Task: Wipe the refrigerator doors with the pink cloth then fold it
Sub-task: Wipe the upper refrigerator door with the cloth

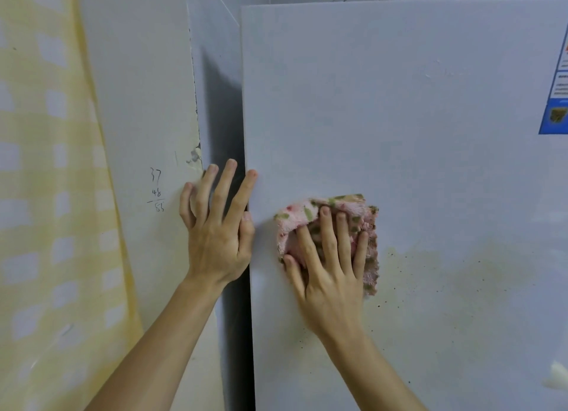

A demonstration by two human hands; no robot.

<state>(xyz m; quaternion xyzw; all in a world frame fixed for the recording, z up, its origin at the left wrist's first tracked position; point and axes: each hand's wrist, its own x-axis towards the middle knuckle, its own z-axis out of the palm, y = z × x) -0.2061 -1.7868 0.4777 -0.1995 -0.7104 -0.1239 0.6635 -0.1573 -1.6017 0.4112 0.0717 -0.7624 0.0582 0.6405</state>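
Observation:
The white refrigerator door (415,118) fills the right of the head view. A bunched pink cloth (307,214) with olive flower print lies flat against the door's lower left part. My right hand (329,266) presses it to the door with spread, straight fingers. My left hand (218,226) rests at the door's left edge, fingers straight and spread. Its thumb and index fingertip touch that edge, while the other fingers reach over the dark gap beside the fridge. Yellowish stains and dark specks (430,275) mark the door just right of and below the cloth.
A blue sticker (558,103) sits at the door's far right. A white wall (144,103) with pencilled numbers (156,189) stands left of the fridge, with a narrow dark gap (227,134) between them. A yellow checked curtain (46,195) hangs at the far left.

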